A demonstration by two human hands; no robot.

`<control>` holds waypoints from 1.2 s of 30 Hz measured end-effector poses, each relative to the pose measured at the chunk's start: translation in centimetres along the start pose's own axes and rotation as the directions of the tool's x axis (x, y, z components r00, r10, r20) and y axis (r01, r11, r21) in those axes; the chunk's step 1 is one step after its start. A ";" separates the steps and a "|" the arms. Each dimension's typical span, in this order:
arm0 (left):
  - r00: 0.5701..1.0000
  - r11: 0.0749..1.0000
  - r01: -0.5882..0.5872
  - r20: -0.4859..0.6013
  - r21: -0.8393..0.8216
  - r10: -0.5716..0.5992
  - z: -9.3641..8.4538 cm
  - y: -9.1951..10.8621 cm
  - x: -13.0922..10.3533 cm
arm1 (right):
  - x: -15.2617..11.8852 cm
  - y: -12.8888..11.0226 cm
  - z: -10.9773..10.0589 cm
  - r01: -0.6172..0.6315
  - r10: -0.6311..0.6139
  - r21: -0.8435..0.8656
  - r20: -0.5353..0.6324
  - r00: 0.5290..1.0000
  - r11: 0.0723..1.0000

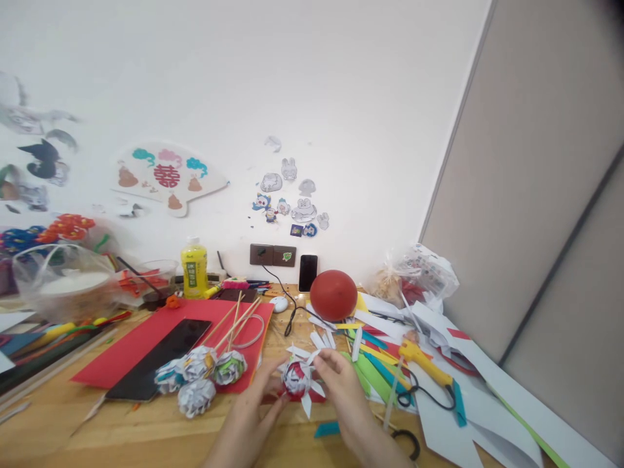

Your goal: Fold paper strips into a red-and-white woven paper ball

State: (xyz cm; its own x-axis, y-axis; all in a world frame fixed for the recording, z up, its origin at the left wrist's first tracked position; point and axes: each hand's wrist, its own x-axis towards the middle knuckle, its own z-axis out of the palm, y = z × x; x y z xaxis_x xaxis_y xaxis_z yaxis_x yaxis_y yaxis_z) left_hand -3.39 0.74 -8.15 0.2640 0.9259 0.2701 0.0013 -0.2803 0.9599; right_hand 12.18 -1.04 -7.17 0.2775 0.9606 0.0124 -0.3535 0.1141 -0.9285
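Note:
Between my two hands is a paper flower (296,378) with a rolled, crumpled-looking white and red centre and white pointed petals sticking out around it. My left hand (258,400) grips its left side, fingers and thumb curled against it. On the right, my right hand (338,383) pinches a white petal near the top of the flower. To the left lie several finished-looking paper flowers (199,364) on wooden sticks (237,324), white with touches of blue, orange and green. Loose white paper petals (322,339) rest just behind my hands.
A yellow glue gun (425,364) with a black cord lies at the right among paper strips and white sheets (468,396). A red balloon (334,295) sits behind. At the left are red card (146,338), a dark tablet-like slab (160,357) and a yellow bottle (194,268). Dark-handled scissors (407,443) lie near the front.

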 end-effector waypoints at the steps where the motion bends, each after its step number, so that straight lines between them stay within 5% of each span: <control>1: 1.000 1.000 -0.001 0.022 0.023 0.001 0.0 0.0 0.0 | 0.2 0.0 -0.1 0.006 -0.005 -0.016 0.013 1.000 1.000; 8: 0.981 0.993 0.095 0.176 -0.069 -0.081 0.7 -1.2 0.2 | 0.0 -1.0 -0.1 0.009 -0.005 -0.068 0.067 0.998 0.998; 12: 0.976 0.957 0.209 0.105 -0.203 -0.191 1.0 -2.1 0.3 | -0.4 -1.1 0.0 -0.024 0.028 -0.031 0.130 0.991 0.999; 17: 0.975 0.972 0.212 -0.044 -0.097 -0.217 1.0 -2.3 0.6 | -0.4 1.0 0.2 0.130 -0.102 -0.191 0.151 0.983 0.973; 21: 0.968 0.968 0.250 -0.013 0.027 -0.250 1.4 -2.5 0.2 | -0.4 2.1 0.1 0.230 -0.184 -0.345 0.160 0.970 0.910; 25: 0.992 0.957 0.123 -0.018 0.264 -0.123 0.5 -1.3 0.1 | 0.1 0.8 -0.4 0.275 -0.217 -0.479 0.174 0.961 0.834; 29: 0.987 0.943 -0.044 -0.130 0.330 0.092 -1.5 1.4 0.8 | 0.2 -0.4 -1.1 0.282 -0.103 -0.512 0.350 0.931 0.811; 32: 0.994 0.971 -0.102 0.058 0.215 0.091 -1.9 2.2 1.1 | -0.2 -0.6 -1.1 0.304 -0.021 -0.511 0.487 0.873 0.804; 36: 0.960 0.994 0.089 0.263 0.058 -0.101 -1.0 1.0 1.2 | -0.7 -0.3 -0.7 0.360 -0.049 -0.532 0.511 0.858 0.766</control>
State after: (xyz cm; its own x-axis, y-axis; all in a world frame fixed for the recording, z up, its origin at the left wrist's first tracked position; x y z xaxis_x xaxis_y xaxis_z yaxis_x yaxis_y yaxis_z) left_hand -4.09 1.81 -6.81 0.5065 0.8504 0.1426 0.0807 -0.2114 0.9741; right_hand 12.76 -1.93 -7.14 -0.2009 0.9484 0.2453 0.3043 0.2984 -0.9046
